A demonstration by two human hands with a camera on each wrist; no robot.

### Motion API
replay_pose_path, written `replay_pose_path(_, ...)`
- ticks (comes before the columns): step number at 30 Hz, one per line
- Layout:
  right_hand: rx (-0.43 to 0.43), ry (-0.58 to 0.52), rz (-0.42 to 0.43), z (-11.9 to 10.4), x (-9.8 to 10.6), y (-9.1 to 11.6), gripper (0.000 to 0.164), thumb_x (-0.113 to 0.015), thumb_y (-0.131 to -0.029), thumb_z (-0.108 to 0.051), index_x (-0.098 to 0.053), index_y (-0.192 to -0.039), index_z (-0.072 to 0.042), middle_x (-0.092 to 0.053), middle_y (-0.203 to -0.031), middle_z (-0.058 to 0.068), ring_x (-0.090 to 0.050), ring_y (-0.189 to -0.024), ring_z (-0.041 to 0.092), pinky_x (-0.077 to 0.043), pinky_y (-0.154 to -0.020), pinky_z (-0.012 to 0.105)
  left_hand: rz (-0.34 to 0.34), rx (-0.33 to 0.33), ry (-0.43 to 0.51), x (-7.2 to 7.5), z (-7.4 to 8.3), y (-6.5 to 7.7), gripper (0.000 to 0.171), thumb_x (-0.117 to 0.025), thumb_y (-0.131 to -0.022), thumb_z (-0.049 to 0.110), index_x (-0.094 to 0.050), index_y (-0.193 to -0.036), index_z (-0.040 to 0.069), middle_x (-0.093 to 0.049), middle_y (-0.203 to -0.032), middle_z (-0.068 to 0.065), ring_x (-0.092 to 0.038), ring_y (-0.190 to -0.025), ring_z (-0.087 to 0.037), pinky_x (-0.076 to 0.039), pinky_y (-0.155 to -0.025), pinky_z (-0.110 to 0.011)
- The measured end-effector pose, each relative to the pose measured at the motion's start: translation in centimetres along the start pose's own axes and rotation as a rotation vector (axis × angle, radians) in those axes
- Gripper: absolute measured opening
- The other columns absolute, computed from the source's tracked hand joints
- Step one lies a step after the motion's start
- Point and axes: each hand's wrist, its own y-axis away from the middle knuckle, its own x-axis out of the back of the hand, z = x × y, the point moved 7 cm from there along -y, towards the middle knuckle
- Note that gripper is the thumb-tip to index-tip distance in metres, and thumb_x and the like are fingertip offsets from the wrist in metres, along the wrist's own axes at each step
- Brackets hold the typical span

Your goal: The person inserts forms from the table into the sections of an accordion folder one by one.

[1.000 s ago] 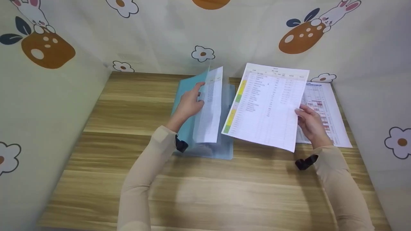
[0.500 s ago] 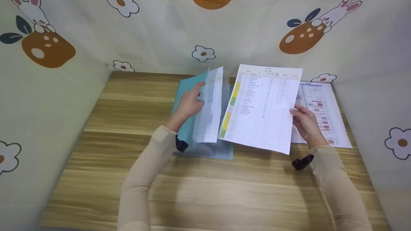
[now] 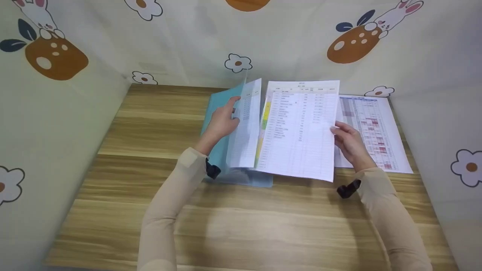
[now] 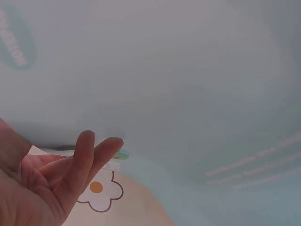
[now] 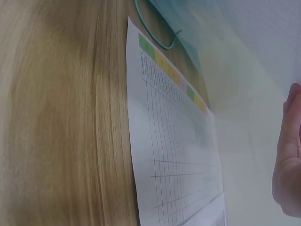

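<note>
Right grip [image 3: 351, 145] pinching printed sheet [image 3: 301, 150], left grip [image 3: 222, 119] spread against teal folder [image 3: 218, 154], label [image 4: 18, 40] cropped to "NOTEPA"

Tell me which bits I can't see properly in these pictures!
- Head view: the words on the held sheet are too small to read.
- Head view: the left side of the flat sheet is hidden by the held sheet.
- Left wrist view: the printed label is cut off by the left edge.
- Right wrist view: the right hand is cut off by the right edge.
</note>
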Motion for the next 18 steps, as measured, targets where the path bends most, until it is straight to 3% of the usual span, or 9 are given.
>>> replay_pose_path(9, -0.008, 0.018, -0.036, 0.4, -1.3, -0.5, 0.017, -0.052, -0.085, 0.000, -0.056, -0.100, -0.007, -0.062, -0.085, 0.004, -0.060, -0.073, 0.013, -0.047, -0.066, 0.022, 0.007, -0.032, -0.041, 0.2, 0.1, -0.1, 0.059, -0.043, -0.077, -0.003, -0.032, -0.134, 0.010, -0.057, -0.110, -0.018, -0.055, -0.098, -0.024, -0.043, -0.067, -0.032)
replay_pose_path(18, -0.036, 0.039, -0.013, 1.1, -2.2, -0.8, 0.019, -0.054, -0.085, -0.002, -0.052, -0.103, -0.006, -0.061, -0.086, 0.003, -0.059, -0.072, 0.012, -0.047, -0.065, 0.022, -0.010, -0.012, -0.014, -0.1, 0.0, -0.2, 0.057, -0.044, -0.081, -0.001, -0.030, -0.135, 0.010, -0.054, -0.115, -0.016, -0.052, -0.103, -0.024, -0.044, -0.074, -0.034)
